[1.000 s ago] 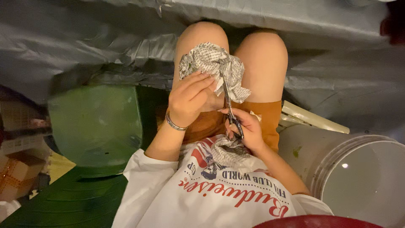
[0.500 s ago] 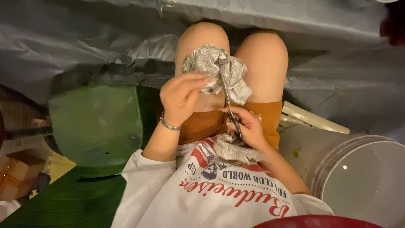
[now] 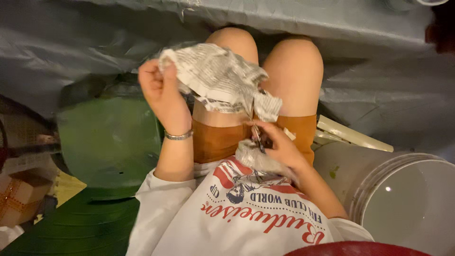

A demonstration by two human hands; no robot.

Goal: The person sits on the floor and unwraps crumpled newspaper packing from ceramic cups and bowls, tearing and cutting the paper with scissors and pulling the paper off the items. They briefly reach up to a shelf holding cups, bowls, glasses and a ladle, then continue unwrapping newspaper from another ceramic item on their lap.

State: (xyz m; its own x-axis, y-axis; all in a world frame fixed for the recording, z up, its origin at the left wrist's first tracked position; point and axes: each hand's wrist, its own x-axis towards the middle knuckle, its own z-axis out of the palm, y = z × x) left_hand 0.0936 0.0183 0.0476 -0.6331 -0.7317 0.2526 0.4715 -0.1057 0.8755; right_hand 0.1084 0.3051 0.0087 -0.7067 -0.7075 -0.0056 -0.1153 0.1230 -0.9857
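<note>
1. Since the earlier frames the left hand [image 3: 161,92] has swung out to the person's left and lifted, pulling the crumpled sheet of printed newspaper [image 3: 220,78] wider across the bare knees; the right hand [image 3: 279,144] has stayed low against the lap.
2. The left hand's fingers are curled tight, pinching the newspaper's upper left corner between thumb and fingers. A thin silver bracelet [image 3: 178,136] circles that wrist.
3. The right hand's fingers are closed around the dark handles of a pair of small metal scissors [image 3: 258,137], whose blades point up into the paper's lower edge. A second wad of greyish paper [image 3: 256,159] lies under this hand on the lap.
4. The newspaper hangs over the thighs, above the rust-orange shorts [image 3: 213,142].
5. Around the seated person, a grey plastic sheet [image 3: 95,42] covers the floor ahead. A round green plastic lid [image 3: 111,137] lies to the left, a large white plastic bucket [image 3: 403,199] stands to the right, and a small brown cardboard box [image 3: 16,199] sits at the left edge.
6. The scissor blades are mostly hidden by paper and fingers, so whether they are open cannot be told. The bucket and box are cut off by the picture's edge.
</note>
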